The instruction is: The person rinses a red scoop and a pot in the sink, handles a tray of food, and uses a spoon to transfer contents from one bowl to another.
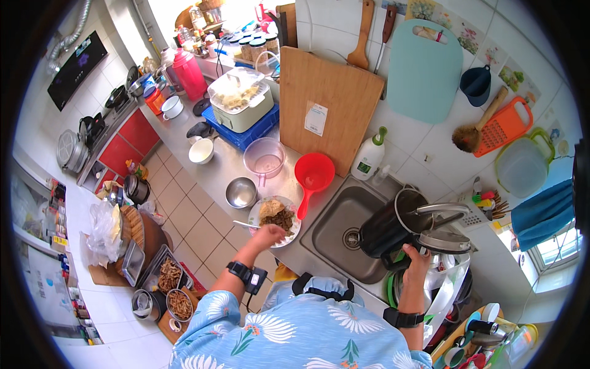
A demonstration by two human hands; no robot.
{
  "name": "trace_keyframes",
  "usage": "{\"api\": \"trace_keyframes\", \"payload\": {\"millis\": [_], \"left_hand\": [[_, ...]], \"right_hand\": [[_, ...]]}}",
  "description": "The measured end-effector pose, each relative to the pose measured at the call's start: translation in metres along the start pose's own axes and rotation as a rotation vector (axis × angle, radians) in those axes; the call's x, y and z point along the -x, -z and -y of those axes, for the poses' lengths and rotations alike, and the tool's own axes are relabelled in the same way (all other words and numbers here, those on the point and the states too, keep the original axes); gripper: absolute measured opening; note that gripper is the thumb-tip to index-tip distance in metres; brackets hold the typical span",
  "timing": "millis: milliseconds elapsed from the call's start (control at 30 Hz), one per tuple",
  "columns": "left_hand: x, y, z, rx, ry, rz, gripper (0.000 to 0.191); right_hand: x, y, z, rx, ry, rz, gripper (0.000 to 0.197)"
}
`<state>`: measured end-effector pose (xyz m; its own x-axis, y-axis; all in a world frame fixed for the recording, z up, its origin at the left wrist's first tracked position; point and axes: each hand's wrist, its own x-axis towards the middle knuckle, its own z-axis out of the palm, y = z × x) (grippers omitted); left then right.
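My right hand (415, 262) grips the handle of a black electric kettle (375, 233). The kettle leans over the right side of the stainless steel sink (329, 235), its lid (445, 241) swung up and its mouth beneath the curved faucet (438, 209). Whether water is running cannot be made out. Over the near edge of a patterned plate (254, 213) is my left hand (268, 236), fingers loosely bent and apart, with nothing seen in it. Dark chopped food (282, 220) and a pale brown piece lie on that plate, and a utensil handle (244, 224) sticks out leftward.
A red ladle (315, 173), a clear pink plastic scoop (264, 157) and a steel bowl (241, 193) stand beyond the plate. A wooden cutting board (329, 104) leans against the wall near a pump bottle (368, 157). Right of the sink is a crowded dish rack (449, 281).
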<state>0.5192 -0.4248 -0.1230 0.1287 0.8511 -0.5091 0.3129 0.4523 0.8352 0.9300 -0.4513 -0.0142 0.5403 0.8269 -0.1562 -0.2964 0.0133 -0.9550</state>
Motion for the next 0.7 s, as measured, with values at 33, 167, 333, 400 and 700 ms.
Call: {"api": "trace_keyframes", "payload": {"millis": [33,167,333,400,700], "left_hand": [[-0.014,0.013,0.014,0.043,-0.097,-0.082,0.022],[-0.027,0.035,-0.003,-0.376,-0.04,-0.428,0.03],[-0.014,0.029,-0.005,-0.554,0.016,-0.35,0.046],[-0.014,0.024,0.019,-0.526,-0.042,-0.363,0.046],[0.052,-0.036,0.013,-0.465,-0.001,0.06,0.043]], "right_hand": [[0.0,0.0,0.0,-0.001,0.0,0.002,0.046],[0.002,0.002,0.004,-0.027,-0.055,-0.002,0.054],[0.001,0.006,0.004,-0.027,-0.067,-0.009,0.054],[0.0,0.009,0.002,-0.034,-0.067,0.018,0.057],[-0.005,0.016,-0.001,-0.043,-0.052,-0.015,0.056]]}}
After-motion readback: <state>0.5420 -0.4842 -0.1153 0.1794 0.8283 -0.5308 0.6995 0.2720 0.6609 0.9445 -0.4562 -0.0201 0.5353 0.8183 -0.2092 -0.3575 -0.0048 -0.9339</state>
